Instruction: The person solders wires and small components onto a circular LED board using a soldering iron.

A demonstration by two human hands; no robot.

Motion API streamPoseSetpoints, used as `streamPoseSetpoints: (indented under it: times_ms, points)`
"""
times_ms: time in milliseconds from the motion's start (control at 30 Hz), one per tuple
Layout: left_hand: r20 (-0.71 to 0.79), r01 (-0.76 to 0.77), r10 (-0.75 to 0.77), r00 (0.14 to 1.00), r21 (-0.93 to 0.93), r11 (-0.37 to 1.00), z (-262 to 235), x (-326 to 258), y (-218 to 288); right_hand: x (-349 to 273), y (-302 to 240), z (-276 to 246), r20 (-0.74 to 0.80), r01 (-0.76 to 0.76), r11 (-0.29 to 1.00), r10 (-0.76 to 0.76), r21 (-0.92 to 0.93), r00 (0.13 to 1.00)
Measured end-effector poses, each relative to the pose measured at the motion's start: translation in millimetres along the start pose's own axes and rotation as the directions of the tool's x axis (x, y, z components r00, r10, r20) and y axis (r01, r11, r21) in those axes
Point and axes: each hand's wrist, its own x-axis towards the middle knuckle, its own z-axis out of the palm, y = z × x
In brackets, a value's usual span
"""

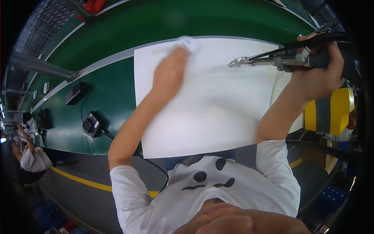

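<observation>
We are seeing a white sheet lying over the green table, with both hands working above its far part. The left hand is reaching to the far edge and blurring there; its fingers appear to be closing on a small white piece, which is showing at their tips over the sheet's rim. We are not making out the piece's shape, nor how firmly it is being held.

The right hand is wrapping its fingers round the dark body of a tool, off the sheet's right side. The tool is lying nearly level, its metal tip pointing left over the sheet and standing well apart from the piece. Whether the tip is touching the sheet, we are not able to tell.

We are judging that the step in hand is positioning or handling the piece with the left hand, while the right is holding the tool at the ready. The next move is probably calling for the left hand to be settling the piece, and for the right to be steadying the tip and guiding it clear of the fingers. Should the tip be dipping too low, it could be scuffing or dragging the sheet.
</observation>
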Motion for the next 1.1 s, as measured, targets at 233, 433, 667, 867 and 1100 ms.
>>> streamPoseSetpoints:
  times_ms: [233,433,667,867,1100]
  points:
    - [-0.042,0.152,-0.152,0.988,0.001,0.988,0,-3,-14,-8,-1,11,-0.093,0.046,0.973,-0.069,-0.226,0.993]
    - [-0.047,0.123,-0.128,0.991,-0.085,0.989,-1,-6,-14,-15,-13,14,0.257,0.164,0.935,-0.082,-0.314,0.963]
    - [-0.049,0.144,-0.146,0.988,-0.052,0.988,0,-11,-15,-11,-7,10,0.214,0.073,0.962,-0.016,-0.264,0.977]
    - [-0.071,0.119,-0.126,0.99,-0.088,0.989,-1,-9,-12,-9,-4,8,0.232,0.098,0.959,-0.035,-0.267,0.972]
    - [-0.069,0.116,-0.12,0.99,-0.053,0.992,-3,-10,-14,-11,-7,15,0.244,-0.006,0.993,0.035,-0.12,0.969]
